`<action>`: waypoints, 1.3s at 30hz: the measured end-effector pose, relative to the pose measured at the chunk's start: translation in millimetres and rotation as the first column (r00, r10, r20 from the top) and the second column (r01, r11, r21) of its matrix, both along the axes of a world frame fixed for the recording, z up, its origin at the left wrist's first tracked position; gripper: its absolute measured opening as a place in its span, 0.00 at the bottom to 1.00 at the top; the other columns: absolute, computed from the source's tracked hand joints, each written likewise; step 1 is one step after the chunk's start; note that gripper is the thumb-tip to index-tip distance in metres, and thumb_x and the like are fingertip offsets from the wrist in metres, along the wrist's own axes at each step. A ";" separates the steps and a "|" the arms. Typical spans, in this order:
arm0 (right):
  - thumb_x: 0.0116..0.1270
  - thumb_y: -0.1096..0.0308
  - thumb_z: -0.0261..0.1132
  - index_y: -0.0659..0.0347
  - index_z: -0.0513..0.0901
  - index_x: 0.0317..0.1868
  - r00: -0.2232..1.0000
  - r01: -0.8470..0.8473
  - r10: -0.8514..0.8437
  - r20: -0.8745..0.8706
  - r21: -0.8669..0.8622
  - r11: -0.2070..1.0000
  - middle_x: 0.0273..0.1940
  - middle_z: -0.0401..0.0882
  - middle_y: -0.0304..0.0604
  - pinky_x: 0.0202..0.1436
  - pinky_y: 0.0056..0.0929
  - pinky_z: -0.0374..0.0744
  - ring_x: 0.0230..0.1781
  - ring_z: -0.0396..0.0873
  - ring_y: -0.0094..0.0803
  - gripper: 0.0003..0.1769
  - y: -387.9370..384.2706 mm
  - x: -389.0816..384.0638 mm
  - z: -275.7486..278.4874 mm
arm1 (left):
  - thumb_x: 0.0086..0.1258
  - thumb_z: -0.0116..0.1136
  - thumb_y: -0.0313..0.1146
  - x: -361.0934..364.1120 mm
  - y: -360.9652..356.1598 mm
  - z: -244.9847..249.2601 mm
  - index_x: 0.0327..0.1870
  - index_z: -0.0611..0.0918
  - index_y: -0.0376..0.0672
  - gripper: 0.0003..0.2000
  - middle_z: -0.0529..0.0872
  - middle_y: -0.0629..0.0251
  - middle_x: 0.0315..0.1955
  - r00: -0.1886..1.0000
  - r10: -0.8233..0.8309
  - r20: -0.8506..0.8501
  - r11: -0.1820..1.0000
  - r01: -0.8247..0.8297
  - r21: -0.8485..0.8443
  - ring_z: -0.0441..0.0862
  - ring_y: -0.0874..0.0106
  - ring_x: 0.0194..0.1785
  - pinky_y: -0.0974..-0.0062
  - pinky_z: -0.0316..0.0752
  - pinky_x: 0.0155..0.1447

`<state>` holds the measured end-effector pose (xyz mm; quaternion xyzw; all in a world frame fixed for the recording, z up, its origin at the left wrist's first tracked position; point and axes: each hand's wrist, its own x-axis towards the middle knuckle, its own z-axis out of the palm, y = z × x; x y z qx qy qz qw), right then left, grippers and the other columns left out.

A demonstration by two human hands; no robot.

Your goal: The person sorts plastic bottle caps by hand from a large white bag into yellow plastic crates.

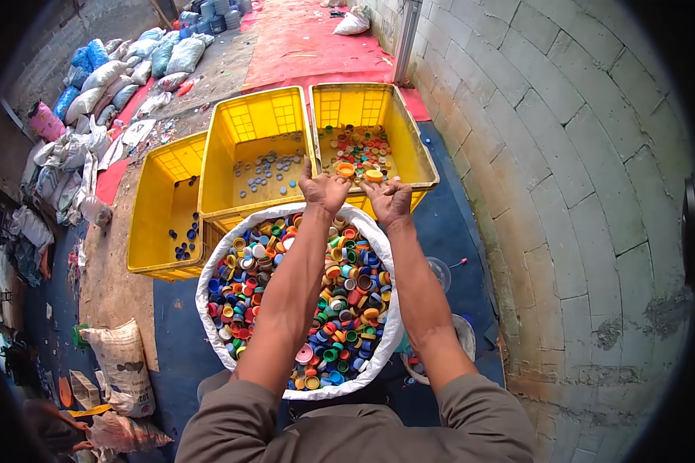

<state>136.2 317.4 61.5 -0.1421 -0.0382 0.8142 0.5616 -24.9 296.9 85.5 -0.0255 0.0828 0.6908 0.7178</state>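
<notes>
My left hand point(326, 190) is stretched over the near rim of the right yellow crate point(409, 139), its fingers closed on an orange bottle cap point(345, 169). Close beside it, my right hand point(391, 199) is also closed and grips a yellow-orange bottle cap point(374, 176). Mixed red, white, orange and green caps point(363, 143) lie on the floor of that crate. Below my forearms stands a white sack point(208, 339) with its mouth rolled open, full of bottle caps point(347, 309) in many colours. My forearms hide part of the heap.
The middle yellow crate point(247, 112) holds grey-blue caps; the left yellow crate point(158, 193) holds dark blue ones. A block wall point(579, 193) runs along the right. Stuffed sacks point(116, 73) are piled far left. Behind my right arm is a bucket point(466, 337). Another person's arm point(73, 420) shows lower left.
</notes>
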 end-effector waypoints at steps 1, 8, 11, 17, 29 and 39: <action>0.39 0.81 0.49 0.77 0.66 0.48 0.997 0.042 -0.040 0.060 -0.046 0.998 0.64 0.51 0.74 0.76 0.66 0.38 0.73 0.42 0.69 0.29 14.0 -2.6 1.7 | 0.55 0.63 0.61 -7.4 3.3 -1.9 0.71 0.23 0.37 0.64 0.23 0.43 0.73 0.999 0.034 0.004 0.999 -0.034 0.004 0.23 0.52 0.77 0.55 0.24 0.78; 0.45 0.84 0.45 0.71 0.37 0.73 0.972 0.043 0.003 0.235 -0.190 0.981 0.73 0.36 0.71 0.77 0.61 0.44 0.77 0.34 0.61 0.50 -55.0 35.7 -57.1 | 0.65 0.57 0.58 -53.7 -77.8 -55.8 0.74 0.36 0.32 0.54 0.36 0.44 0.75 0.981 0.195 -0.019 0.936 -0.192 -0.296 0.33 0.53 0.79 0.58 0.34 0.79; 0.46 0.89 0.45 0.68 0.36 0.74 0.942 0.043 -0.005 0.336 -0.105 0.994 0.74 0.35 0.71 0.77 0.57 0.53 0.76 0.41 0.62 0.51 -133.5 48.9 -35.9 | 0.73 0.50 0.48 -61.2 -162.2 -72.7 0.61 0.68 0.28 0.29 0.73 0.45 0.59 0.981 0.160 -0.109 0.968 -0.177 -0.175 0.71 0.55 0.63 0.56 0.65 0.72; 0.58 0.76 0.58 0.69 0.66 0.62 0.656 -0.054 0.082 0.751 -0.061 0.997 0.52 0.75 0.53 0.49 0.29 0.81 0.46 0.79 0.34 0.30 -267.8 58.0 -62.8 | 0.74 0.52 0.45 -56.3 -318.9 -103.9 0.42 0.82 0.40 0.16 0.83 0.67 0.35 0.911 0.101 -0.400 0.872 -0.275 -0.406 0.78 0.72 0.38 0.71 0.76 0.44; 0.63 0.70 0.67 0.66 0.81 0.43 0.018 -0.451 -0.110 0.994 0.106 0.886 0.28 0.80 0.34 0.32 0.18 0.73 0.27 0.75 0.18 0.10 -335.0 4.6 -96.0 | 0.71 0.57 0.36 -37.4 -430.3 -112.4 0.39 0.77 0.47 0.05 0.80 0.72 0.29 0.814 -0.040 -0.579 0.684 -0.400 -0.610 0.73 0.82 0.26 0.80 0.72 0.30; 0.54 0.76 0.65 0.66 0.80 0.39 -0.141 -0.730 -0.522 0.841 0.267 0.629 0.24 0.75 0.46 0.32 0.34 0.75 0.25 0.75 0.38 0.10 -347.0 -15.3 -90.7 | 0.72 0.56 0.34 -46.4 -446.9 -116.1 0.40 0.77 0.44 0.05 0.79 0.70 0.30 0.816 -0.028 -0.577 0.667 -0.414 -0.619 0.72 0.81 0.25 0.79 0.70 0.23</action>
